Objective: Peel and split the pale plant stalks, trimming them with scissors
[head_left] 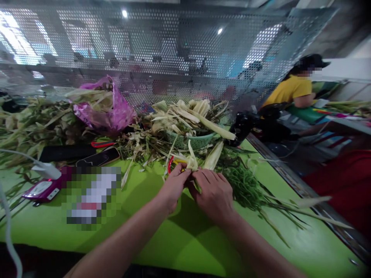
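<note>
My left hand (174, 186) and my right hand (215, 192) meet above the green table. Between their pinched fingers is a pale corn husk (191, 161), folded or knotted, with a thin strip sticking up; the fingers partly cover it. Just behind my left fingers shows a red and yellow handle (171, 165), perhaps of scissors, mostly hidden. A loose pale husk (213, 155) lies beyond my right fingers. Right of that hand spreads a heap of thin green strips (242, 183).
Behind stand a green basket (191, 142) heaped with dry husks and a pink plastic bag (117, 110) of husks. A phone (98, 157), red cutter (102, 144) and purple power strip (43, 191) lie left. A perforated metal screen (162, 58) closes the back; a person in yellow (290, 90) sits right.
</note>
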`<state>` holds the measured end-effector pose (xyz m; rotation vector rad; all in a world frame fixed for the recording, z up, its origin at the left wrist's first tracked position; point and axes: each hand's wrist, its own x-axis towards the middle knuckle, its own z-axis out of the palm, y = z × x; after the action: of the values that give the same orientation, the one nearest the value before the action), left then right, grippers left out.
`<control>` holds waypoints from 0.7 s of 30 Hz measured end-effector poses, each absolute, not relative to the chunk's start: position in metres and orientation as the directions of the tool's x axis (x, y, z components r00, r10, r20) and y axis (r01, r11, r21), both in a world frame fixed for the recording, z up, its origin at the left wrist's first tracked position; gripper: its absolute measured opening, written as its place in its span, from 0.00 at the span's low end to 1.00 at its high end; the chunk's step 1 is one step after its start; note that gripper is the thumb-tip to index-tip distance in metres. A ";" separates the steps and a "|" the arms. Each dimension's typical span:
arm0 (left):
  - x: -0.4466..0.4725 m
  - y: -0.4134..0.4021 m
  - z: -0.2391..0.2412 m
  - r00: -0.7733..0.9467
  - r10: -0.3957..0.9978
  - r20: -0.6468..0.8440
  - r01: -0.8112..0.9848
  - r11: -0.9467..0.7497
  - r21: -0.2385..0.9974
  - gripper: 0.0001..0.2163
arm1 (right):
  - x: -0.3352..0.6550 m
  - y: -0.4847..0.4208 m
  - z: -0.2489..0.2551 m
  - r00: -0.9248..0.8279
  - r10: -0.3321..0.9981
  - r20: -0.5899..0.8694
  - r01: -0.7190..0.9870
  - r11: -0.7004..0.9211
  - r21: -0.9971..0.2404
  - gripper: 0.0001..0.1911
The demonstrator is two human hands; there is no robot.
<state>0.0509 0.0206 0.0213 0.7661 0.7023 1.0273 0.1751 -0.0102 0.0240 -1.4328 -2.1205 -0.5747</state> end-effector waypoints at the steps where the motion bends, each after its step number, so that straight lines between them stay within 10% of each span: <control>1: 0.051 0.021 0.021 0.350 0.924 -0.154 -0.472 0.316 0.823 0.07 | 0.174 -0.010 0.023 -0.309 0.721 0.620 0.936 0.345 0.066 0.06; 13: 0.050 0.020 0.024 0.322 0.935 -0.148 -0.472 0.295 0.831 0.08 | 0.171 -0.009 0.025 -0.338 0.695 0.635 0.925 0.368 0.089 0.07; 21: 0.051 0.018 0.026 0.330 0.936 -0.125 -0.529 0.293 0.796 0.07 | 0.173 -0.006 0.019 -0.135 0.806 0.576 0.902 0.340 -0.264 0.06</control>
<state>0.0507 0.0184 0.0259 0.7308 0.6675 1.0774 0.1725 -0.0061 0.0188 -1.4911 -1.9625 -0.1918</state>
